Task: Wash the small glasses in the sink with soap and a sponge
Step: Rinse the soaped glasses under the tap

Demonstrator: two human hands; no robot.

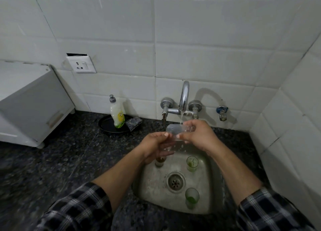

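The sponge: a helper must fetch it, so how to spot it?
From the faucet, look left along the dark counter to the round black tray. The sponge sits at its right edge beside the soap bottle: flat, dark and speckled, not tall and white.

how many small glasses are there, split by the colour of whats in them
clear glass, held under the tap: 1
glass with brown dregs: 1
glasses with green dregs: 2
total: 4
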